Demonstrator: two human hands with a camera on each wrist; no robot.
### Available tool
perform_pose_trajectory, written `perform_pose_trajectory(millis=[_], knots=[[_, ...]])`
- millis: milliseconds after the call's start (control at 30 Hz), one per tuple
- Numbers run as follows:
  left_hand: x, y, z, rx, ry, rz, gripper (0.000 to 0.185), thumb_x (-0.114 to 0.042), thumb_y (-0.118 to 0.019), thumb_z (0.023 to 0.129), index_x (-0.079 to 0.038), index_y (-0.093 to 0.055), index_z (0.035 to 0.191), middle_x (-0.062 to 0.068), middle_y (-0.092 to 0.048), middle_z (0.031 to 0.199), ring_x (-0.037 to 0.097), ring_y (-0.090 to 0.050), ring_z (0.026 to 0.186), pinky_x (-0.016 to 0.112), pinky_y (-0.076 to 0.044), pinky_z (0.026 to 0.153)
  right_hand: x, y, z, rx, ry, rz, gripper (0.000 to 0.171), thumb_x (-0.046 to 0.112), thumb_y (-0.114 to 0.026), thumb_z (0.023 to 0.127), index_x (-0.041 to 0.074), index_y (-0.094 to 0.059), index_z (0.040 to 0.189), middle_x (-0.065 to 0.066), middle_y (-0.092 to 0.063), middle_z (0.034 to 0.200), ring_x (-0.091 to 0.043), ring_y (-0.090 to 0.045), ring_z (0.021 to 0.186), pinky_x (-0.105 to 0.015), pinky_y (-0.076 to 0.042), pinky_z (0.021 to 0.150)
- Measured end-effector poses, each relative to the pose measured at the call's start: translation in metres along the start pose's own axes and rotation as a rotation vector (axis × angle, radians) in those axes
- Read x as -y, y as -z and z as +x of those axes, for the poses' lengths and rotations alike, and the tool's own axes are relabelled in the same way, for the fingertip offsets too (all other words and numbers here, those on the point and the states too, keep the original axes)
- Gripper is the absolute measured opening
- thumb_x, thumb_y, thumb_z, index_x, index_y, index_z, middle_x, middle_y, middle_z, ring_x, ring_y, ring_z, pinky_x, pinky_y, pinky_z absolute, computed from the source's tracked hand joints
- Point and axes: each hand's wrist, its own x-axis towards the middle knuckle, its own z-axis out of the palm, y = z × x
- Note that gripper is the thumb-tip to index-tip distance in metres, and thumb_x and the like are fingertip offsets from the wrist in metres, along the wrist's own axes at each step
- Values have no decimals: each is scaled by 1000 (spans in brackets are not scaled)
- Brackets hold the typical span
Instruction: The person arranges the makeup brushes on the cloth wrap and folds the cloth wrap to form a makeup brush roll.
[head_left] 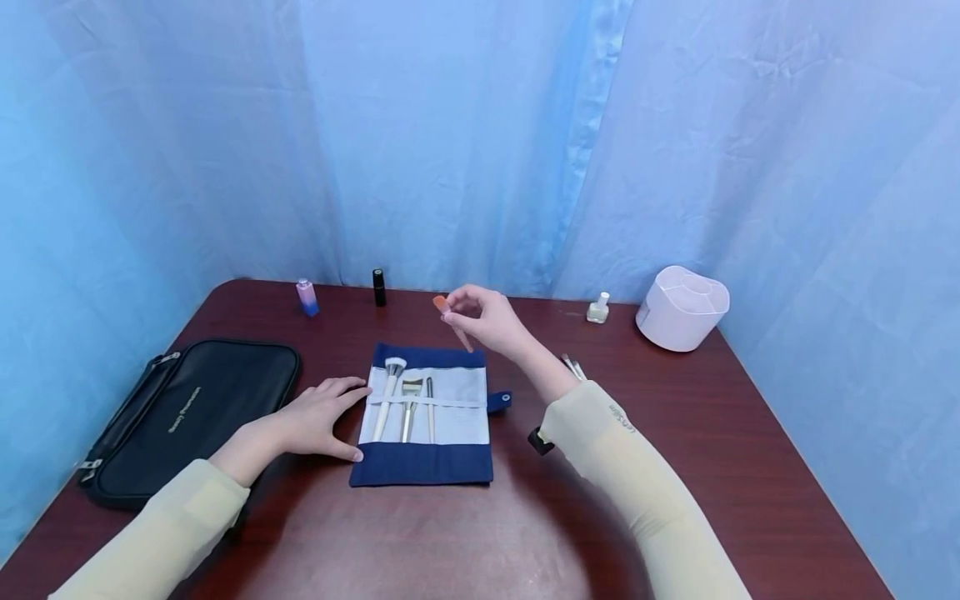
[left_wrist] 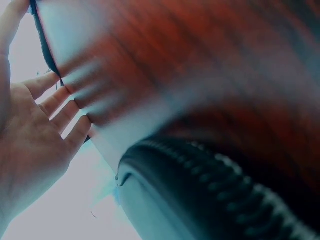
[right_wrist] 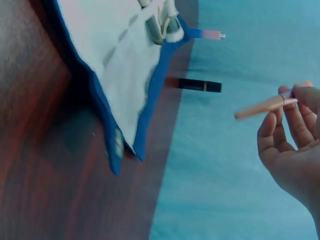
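Blue-and-white fabric brush roll (head_left: pixel 422 417) lies unrolled on dark red wood table (head_left: pixel 675 467), between the two hands. Left hand (head_left: pixel 318 419) flat on the table, fingers spread and straight, fingertips touching the roll's left edge; wrist view shows the same open palm (left_wrist: pixel 35 145) against the cloth edge. Right hand (head_left: pixel 487 321) raised above the roll's far edge, thumb and fingers pinching a pink-handled brush (head_left: pixel 452 321) with an orange tip, tilted, off the table; also seen in the right wrist view (right_wrist: pixel 267 104).

Three brushes (head_left: pixel 407 404) sit under the roll's strap, just right of the left hand. Black zip pouch (head_left: pixel 187 408) left of the left hand. Beyond the hands: pink bottle (head_left: pixel 307 297), black tube (head_left: pixel 379 287). Right of the right hand: small pale bottle (head_left: pixel 597 308), white organizer (head_left: pixel 682 307), well apart. More brushes (head_left: pixel 573 367) partly hidden behind right forearm.
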Motion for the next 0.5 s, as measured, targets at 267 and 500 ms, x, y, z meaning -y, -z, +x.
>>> perform_pose_trajectory(millis=[267, 500], knots=[[-1, 0, 0, -4, 2, -2, 99, -61, -73, 69, -8, -36, 145, 15, -33, 148, 36, -32, 132, 60, -30, 103, -18, -19, 2, 15, -24, 103, 21, 19, -65, 90, 13, -59, 109, -7, -70, 95, -15, -68, 83, -37, -56, 73], [0, 0, 0, -2, 4, 0, 99, -61, -73, 69, -9, -36, 145, 15, -33, 148, 36, -32, 132, 60, -30, 103, -39, -32, -7, 21, -52, 94, 25, 14, -66, 89, 11, -58, 112, -8, -68, 94, -24, -67, 82, -37, -55, 70]])
